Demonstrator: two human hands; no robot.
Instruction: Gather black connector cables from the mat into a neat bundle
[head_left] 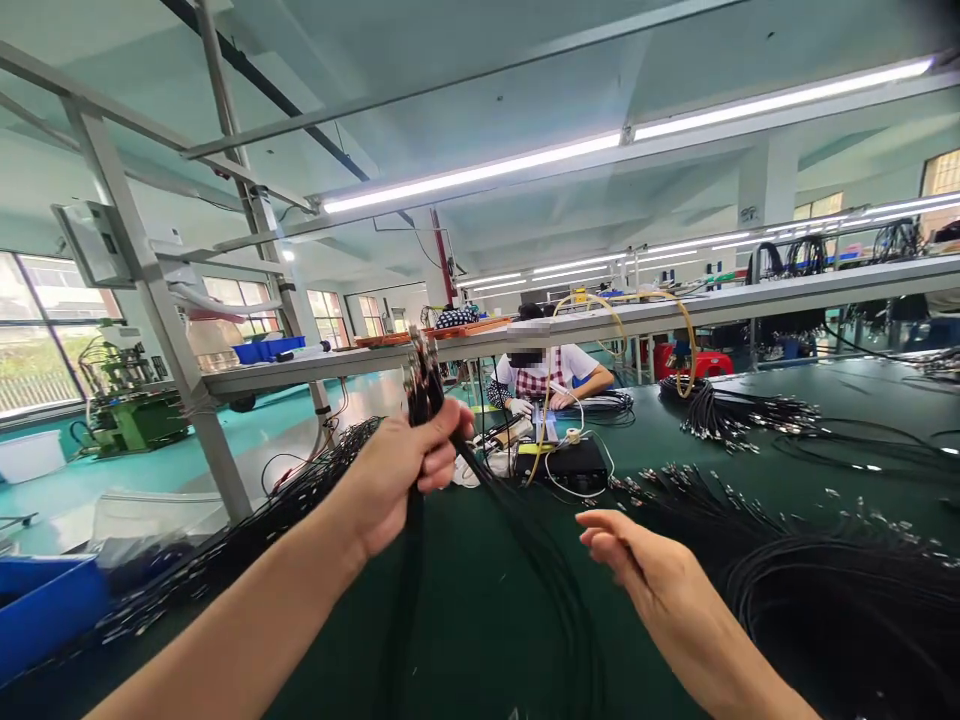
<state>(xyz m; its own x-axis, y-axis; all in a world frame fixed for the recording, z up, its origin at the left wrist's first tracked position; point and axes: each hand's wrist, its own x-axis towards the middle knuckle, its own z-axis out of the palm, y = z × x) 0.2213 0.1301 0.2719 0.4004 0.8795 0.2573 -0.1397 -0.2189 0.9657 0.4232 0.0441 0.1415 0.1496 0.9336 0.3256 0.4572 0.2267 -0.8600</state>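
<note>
One bundle of black cables stands upright in the left hand, whose fingers are closed around it just below the metal plug ends; the loose lengths hang down and trail toward six o'clock across the green tabletop. The right hand hovers open at about four o'clock from the bundle, fingers loosely curled, touching nothing.

At eight o'clock a blue bin sits cut off by the picture's edge; its contents cannot be made out. Blue trays rest on the long shelf at ten o'clock, and what they hold is hidden by their walls. A red tub shows under the shelf at one o'clock, partly covered.

More black cables lie in heaps: one along the tabletop's left edge, coils at three to four o'clock, another spread at two o'clock. A black box with yellow and white wires sits at twelve o'clock, before a seated person whose lower body is hidden. A green machine stands by the windows at nine o'clock. No writing can be read anywhere.
</note>
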